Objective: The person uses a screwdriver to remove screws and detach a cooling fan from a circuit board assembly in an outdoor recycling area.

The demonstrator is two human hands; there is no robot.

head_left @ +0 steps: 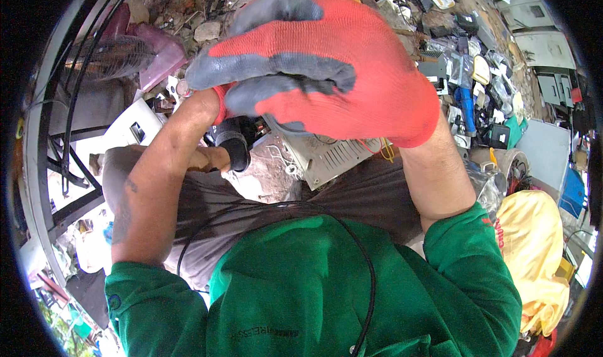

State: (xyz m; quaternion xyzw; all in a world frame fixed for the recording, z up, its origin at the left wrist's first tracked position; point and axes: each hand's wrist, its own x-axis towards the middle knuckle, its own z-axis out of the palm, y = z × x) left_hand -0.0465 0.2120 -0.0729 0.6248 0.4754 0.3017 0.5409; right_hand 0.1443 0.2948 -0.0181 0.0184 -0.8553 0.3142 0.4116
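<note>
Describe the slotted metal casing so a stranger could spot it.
Find the right hand in its red-and-grey glove, top centre. Just below it in the picture sits a beige metal casing, partly hidden. Narrow parallel slots set it apart from the loose white wires on its left.

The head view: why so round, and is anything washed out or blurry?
In the head view, fisheye distortion bows the metal frame and leaves black corners; in the head view, bright light bleaches the pale patch beside the beige vented casing; in the head view, the gloved right hand looks slightly soft.
</note>
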